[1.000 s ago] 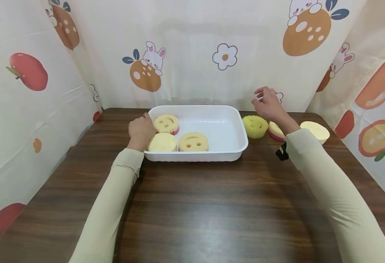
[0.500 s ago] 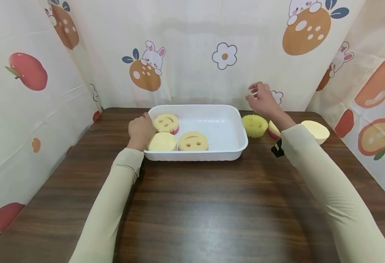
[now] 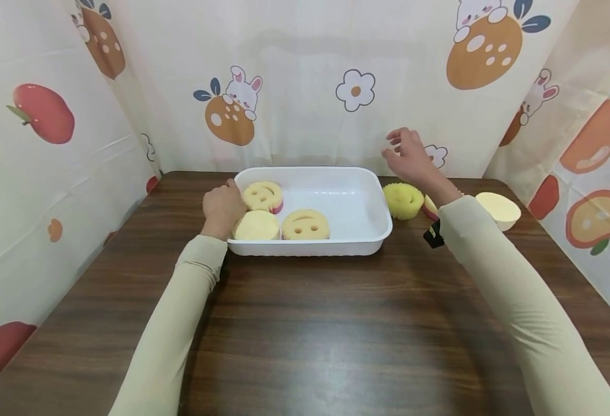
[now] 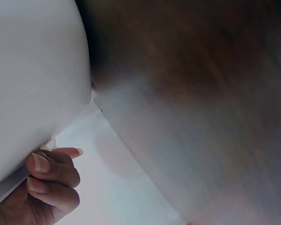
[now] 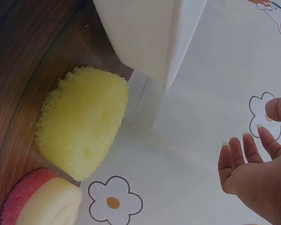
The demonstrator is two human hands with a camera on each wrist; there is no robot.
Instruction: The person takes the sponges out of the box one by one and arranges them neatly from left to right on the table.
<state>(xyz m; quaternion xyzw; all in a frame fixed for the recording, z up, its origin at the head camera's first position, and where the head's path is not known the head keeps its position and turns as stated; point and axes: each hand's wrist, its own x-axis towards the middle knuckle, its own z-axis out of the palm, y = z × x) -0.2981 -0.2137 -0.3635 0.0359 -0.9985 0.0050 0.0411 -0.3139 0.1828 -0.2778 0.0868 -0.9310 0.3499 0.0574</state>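
Note:
My left hand (image 3: 223,207) grips the left wall of the white tray (image 3: 310,248); in the left wrist view its fingers (image 4: 56,176) curl round the tray's edge. Inside the tray, a smiley sponge (image 3: 262,196) with a pink underside lies at the back left, a plain cream round sponge (image 3: 257,225) at the front left, and another smiley sponge (image 3: 306,225) beside it. My right hand (image 3: 414,162) hovers above and behind the yellow sponge (image 3: 403,201), holding nothing, its fingers loosely bent and apart, as the right wrist view also shows.
Right of the yellow sponge lies a pink and cream sponge (image 5: 54,201), partly hidden by my right arm in the head view. A cream round sponge (image 3: 499,209) sits further right. Behind the brown table (image 3: 305,335) hangs a printed curtain (image 3: 305,75).
My right hand has moved left and slightly up, towards the tray's back right corner, still with nothing in it. My left hand has stayed on the tray's wall.

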